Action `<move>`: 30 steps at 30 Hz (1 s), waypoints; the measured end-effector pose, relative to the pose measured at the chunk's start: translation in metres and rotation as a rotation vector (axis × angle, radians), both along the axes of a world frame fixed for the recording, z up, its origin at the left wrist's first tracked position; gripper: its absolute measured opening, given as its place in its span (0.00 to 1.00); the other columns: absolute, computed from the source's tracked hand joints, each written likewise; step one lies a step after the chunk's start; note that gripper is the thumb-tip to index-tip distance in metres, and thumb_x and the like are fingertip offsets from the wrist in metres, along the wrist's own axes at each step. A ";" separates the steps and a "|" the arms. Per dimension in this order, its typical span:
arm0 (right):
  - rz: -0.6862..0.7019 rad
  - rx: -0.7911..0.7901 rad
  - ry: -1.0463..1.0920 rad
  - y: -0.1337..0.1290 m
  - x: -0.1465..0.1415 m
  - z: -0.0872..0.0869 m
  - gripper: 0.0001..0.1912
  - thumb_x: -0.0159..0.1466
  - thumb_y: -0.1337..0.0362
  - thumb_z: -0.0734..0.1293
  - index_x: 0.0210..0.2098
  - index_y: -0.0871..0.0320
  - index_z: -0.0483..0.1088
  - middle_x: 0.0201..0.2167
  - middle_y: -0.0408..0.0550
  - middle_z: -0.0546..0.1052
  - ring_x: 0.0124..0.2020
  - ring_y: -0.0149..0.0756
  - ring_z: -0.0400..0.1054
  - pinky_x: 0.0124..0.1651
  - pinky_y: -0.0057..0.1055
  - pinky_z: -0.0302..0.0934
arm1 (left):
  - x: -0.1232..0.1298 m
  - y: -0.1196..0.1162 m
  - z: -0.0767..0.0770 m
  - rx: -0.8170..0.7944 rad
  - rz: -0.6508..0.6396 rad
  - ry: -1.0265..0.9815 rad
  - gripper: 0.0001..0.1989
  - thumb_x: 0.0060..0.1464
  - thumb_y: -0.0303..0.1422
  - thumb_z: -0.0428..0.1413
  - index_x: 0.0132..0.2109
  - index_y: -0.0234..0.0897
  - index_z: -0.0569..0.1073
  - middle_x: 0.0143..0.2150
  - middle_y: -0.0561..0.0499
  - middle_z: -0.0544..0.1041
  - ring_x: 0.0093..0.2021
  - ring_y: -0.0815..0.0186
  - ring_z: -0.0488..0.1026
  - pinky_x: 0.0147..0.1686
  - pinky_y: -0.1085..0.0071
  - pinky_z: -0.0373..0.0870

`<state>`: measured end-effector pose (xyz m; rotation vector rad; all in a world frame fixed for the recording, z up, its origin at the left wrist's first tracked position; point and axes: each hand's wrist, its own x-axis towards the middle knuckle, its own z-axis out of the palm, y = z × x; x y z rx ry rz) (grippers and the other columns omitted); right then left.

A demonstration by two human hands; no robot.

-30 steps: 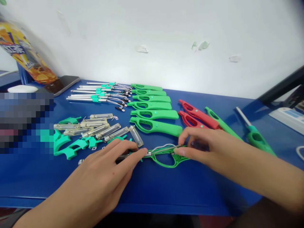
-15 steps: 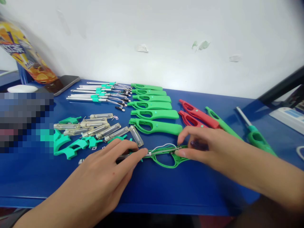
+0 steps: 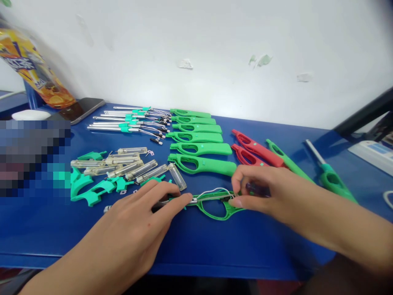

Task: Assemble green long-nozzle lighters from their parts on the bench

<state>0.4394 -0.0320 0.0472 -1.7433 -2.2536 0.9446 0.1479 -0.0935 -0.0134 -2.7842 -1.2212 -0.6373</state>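
An opened green lighter handle shell (image 3: 215, 217) lies on the blue table between my hands, its trigger loop facing me. A white wire (image 3: 211, 189) arches along its upper edge, above a thin metal strip. My left hand (image 3: 144, 225) is closed around the metal tube (image 3: 193, 200) at the shell's front end. With thumb and forefinger, my right hand (image 3: 267, 184) pinches at the wire's rear end; the exact part is hidden. A dark purple handle-like piece (image 3: 258, 190) is tucked inside that hand.
Green shells (image 3: 202, 166) line up behind my hands, red shells (image 3: 260, 151) to their right. Metal tubes with wires (image 3: 116, 128), clear fuel tanks (image 3: 141, 169) and teal parts (image 3: 92, 194) lie left. An assembled lighter (image 3: 334, 180), phone (image 3: 87, 110) and bottle (image 3: 43, 78) stand around.
My right thumb and forefinger have shifted slightly at the rear of the wire, uncovering a little more of the shell's inside. My left hand keeps its hold on the tube.
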 end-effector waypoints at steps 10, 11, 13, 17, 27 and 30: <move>-0.015 -0.041 0.070 0.001 0.008 -0.004 0.06 0.64 0.66 0.80 0.35 0.51 0.80 0.28 0.39 0.79 0.29 0.33 0.73 0.30 0.26 0.62 | -0.002 -0.001 -0.004 -0.026 0.007 0.005 0.29 0.71 0.17 0.47 0.71 0.45 0.71 0.62 0.45 0.80 0.58 0.53 0.81 0.50 0.59 0.82; -0.013 -0.041 0.066 0.001 0.007 -0.004 0.06 0.64 0.66 0.79 0.35 0.52 0.80 0.28 0.39 0.79 0.29 0.33 0.73 0.30 0.26 0.63 | -0.002 -0.001 -0.004 -0.031 0.010 0.006 0.29 0.71 0.17 0.47 0.72 0.45 0.70 0.62 0.45 0.80 0.58 0.53 0.80 0.50 0.58 0.82; -0.015 -0.040 0.057 0.001 0.006 -0.003 0.06 0.63 0.68 0.79 0.35 0.52 0.80 0.28 0.39 0.79 0.29 0.33 0.73 0.30 0.26 0.63 | -0.002 -0.002 -0.006 -0.038 0.018 -0.001 0.30 0.72 0.18 0.47 0.73 0.47 0.69 0.63 0.45 0.79 0.59 0.53 0.80 0.51 0.58 0.82; -0.023 -0.023 0.055 0.001 0.004 -0.002 0.07 0.62 0.67 0.80 0.37 0.51 0.81 0.26 0.39 0.78 0.26 0.33 0.73 0.28 0.25 0.63 | -0.002 -0.002 -0.009 -0.037 0.024 -0.013 0.30 0.72 0.18 0.46 0.73 0.48 0.69 0.63 0.45 0.79 0.59 0.54 0.80 0.50 0.59 0.82; 0.011 0.022 0.050 0.001 0.005 -0.003 0.08 0.62 0.69 0.80 0.35 0.51 0.81 0.26 0.37 0.79 0.27 0.32 0.73 0.28 0.25 0.62 | 0.001 0.001 0.000 0.006 0.000 0.008 0.28 0.70 0.18 0.47 0.69 0.43 0.73 0.60 0.44 0.82 0.56 0.53 0.83 0.47 0.59 0.85; 0.037 0.033 0.045 0.000 0.006 -0.004 0.08 0.63 0.69 0.80 0.37 0.50 0.82 0.29 0.39 0.81 0.30 0.33 0.75 0.30 0.26 0.63 | 0.001 0.001 0.002 0.011 -0.001 0.018 0.27 0.70 0.18 0.47 0.69 0.42 0.73 0.59 0.43 0.82 0.55 0.51 0.84 0.45 0.56 0.87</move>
